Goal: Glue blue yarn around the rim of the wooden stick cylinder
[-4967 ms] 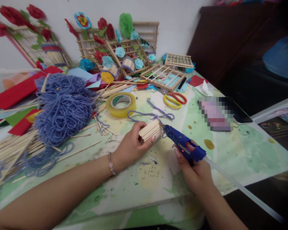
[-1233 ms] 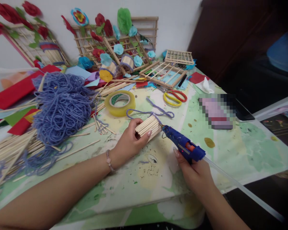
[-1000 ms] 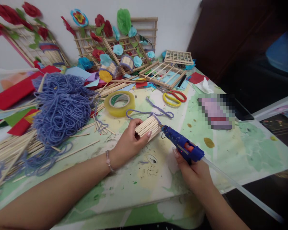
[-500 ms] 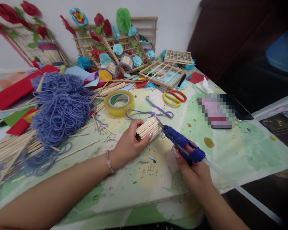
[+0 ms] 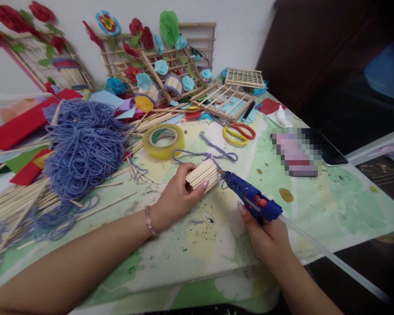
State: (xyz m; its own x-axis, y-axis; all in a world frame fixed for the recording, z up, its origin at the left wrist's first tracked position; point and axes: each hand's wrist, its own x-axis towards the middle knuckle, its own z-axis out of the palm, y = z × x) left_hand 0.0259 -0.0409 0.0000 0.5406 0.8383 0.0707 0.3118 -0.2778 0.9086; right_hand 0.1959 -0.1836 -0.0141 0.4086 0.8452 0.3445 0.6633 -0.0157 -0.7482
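Note:
My left hand [image 5: 179, 194] is closed around a small basket of wooden sticks [image 5: 203, 176], tilted on its side above the table. Purple yarn [image 5: 213, 153] runs along the basket's far right rim, and its loose end lies looped on the cloth behind. In my right hand [image 5: 265, 234] is a blue hot glue gun [image 5: 251, 197], gripped by its handle. The gun's nozzle meets the rim at the yarn; whether glue is coming out is too small to see. A long clear glue stick [image 5: 335, 258] sticks out of the gun's back.
A heap of purple yarn [image 5: 85, 148] and many wooden sticks [image 5: 16, 210] cover the left. Behind the basket are a tape roll [image 5: 180, 142] and scissors [image 5: 235, 134]. Stick frames with paper flowers [image 5: 160, 68] lean on the wall. A blurred pink item [image 5: 295, 153] lies right.
The glue gun's rear has shifted slightly right, and its orange-red inner part looks a little different in position. The basket and my left hand stay almost still.

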